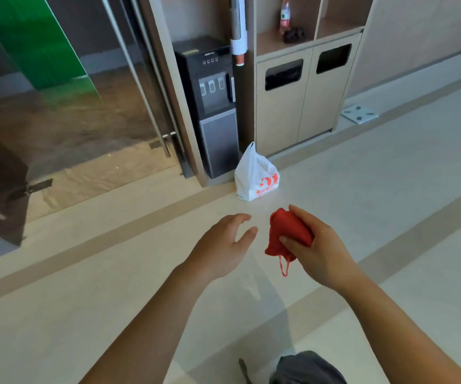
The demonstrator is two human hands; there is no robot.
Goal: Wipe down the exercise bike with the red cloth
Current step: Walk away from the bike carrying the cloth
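Note:
My right hand (316,245) grips a bunched red cloth (280,234) in front of me, a thin red loop dangling below it. My left hand (223,242) hovers just left of the cloth with fingers relaxed and slightly curved, holding nothing and not touching the cloth. No exercise bike is in view.
A white plastic bag (255,176) stands on the pale floor ahead. Behind it are a black water dispenser (210,103) and a cabinet with two bin openings (304,92). Glass doors (71,106) fill the left. A flat scale (359,113) lies at the right wall.

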